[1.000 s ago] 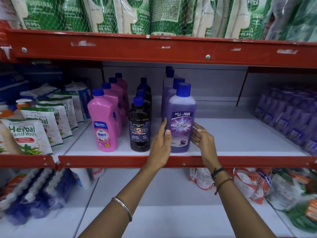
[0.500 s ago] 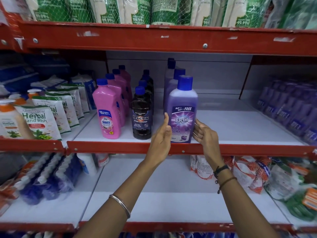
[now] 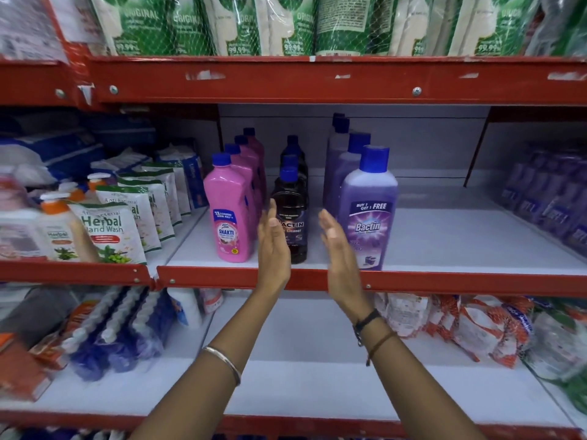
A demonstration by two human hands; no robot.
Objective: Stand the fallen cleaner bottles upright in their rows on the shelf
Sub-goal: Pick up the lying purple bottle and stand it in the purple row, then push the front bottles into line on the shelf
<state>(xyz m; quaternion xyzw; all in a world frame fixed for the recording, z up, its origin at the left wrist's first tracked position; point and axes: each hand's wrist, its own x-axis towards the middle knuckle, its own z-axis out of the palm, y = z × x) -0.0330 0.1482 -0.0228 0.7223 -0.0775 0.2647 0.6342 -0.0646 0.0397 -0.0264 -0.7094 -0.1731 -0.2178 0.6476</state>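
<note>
Three rows of cleaner bottles stand upright on the white shelf (image 3: 444, 242). The pink Shakti bottle (image 3: 230, 211) leads the left row, the dark Bactin bottle (image 3: 293, 214) the middle row, the purple Bactin bottle (image 3: 368, 211) the right row. My left hand (image 3: 273, 246) is open and flat, just left of the dark bottle and overlapping its front. My right hand (image 3: 338, 246) is open too, held between the dark and the purple bottle, covering the purple bottle's lower left edge. Neither hand holds anything.
Herbal hand wash pouches (image 3: 108, 230) and pump bottles fill the left bay. Blurred purple packs (image 3: 552, 198) line the right side. The red shelf lip (image 3: 413, 282) runs in front. Green pouches (image 3: 286, 23) hang above; bagged goods (image 3: 476, 328) lie on the lower shelf.
Both hands let go of the front purple bottle and shifted left; they now flank the dark Bactin bottle. The purple bottle stays upright at the row's front.
</note>
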